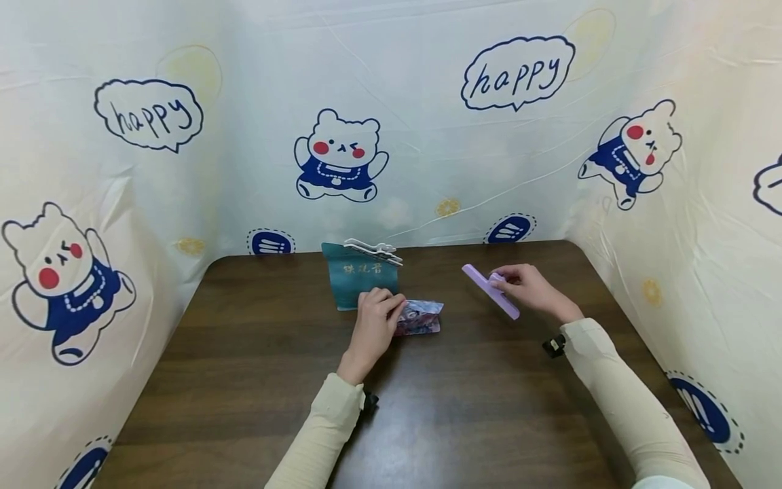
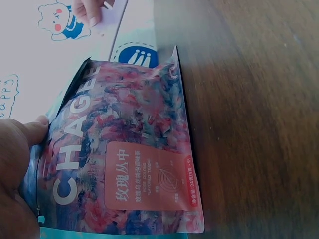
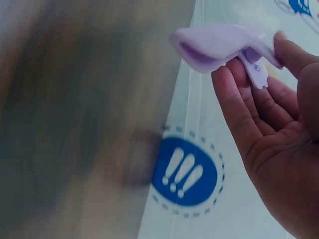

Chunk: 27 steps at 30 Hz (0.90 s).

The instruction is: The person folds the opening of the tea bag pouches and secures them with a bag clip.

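Observation:
My left hand pinches the folded top of a patterned tea pouch with pink and blue blotches and the letters CHAGEE. The pouch stands upright on the table, its top edge bent over. To its right, my right hand holds a long lilac bag clip by its handle, raised over the table. The right wrist view shows the thumb on one lever of the lilac bag clip and the fingers under the other. Behind the left hand stands a teal pouch with gold characters.
A white clip sits across the top of the teal pouch. The dark wooden table ends at a printed cloth backdrop at the back and both sides.

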Each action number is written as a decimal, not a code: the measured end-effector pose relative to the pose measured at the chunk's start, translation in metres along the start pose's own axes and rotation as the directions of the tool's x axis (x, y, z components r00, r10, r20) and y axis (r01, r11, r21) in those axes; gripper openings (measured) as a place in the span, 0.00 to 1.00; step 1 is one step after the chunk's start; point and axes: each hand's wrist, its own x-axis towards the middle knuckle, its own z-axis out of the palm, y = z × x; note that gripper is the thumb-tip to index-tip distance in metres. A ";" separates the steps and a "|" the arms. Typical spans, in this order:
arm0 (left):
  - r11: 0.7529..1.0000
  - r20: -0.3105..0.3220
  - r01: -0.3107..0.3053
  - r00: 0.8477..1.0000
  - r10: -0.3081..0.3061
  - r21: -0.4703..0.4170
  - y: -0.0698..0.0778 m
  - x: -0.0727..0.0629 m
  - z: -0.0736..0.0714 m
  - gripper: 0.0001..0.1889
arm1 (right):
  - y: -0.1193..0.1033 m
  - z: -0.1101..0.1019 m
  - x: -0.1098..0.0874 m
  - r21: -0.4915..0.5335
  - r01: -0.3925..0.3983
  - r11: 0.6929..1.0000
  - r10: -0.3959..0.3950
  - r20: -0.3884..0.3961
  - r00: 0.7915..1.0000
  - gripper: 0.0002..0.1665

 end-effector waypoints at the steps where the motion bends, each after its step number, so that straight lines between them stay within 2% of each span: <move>1: 1.000 -0.002 -0.001 1.000 0.001 0.000 0.000 0.000 0.000 0.06 | -0.004 0.004 0.001 0.010 0.009 1.000 -0.009 -0.002 1.000 0.17; 10: 1.000 -0.023 -0.007 1.000 0.007 -0.004 0.001 0.001 0.001 0.05 | -0.025 0.026 0.008 0.018 0.055 0.998 -0.055 -0.001 0.998 0.20; 18: 1.000 -0.014 -0.005 1.000 0.005 0.002 0.002 0.000 0.000 0.05 | -0.046 0.024 0.006 0.102 0.100 0.990 -0.099 -0.021 0.995 0.17; 22: 1.000 -0.021 -0.007 1.000 0.007 0.003 0.002 -0.001 0.001 0.05 | -0.056 0.023 0.005 0.113 0.113 0.987 -0.111 -0.028 0.993 0.16; 27: 1.000 -0.026 -0.015 1.000 0.015 0.003 0.002 -0.001 0.000 0.05 | -0.062 0.024 0.004 0.154 0.138 0.978 -0.133 -0.044 0.990 0.16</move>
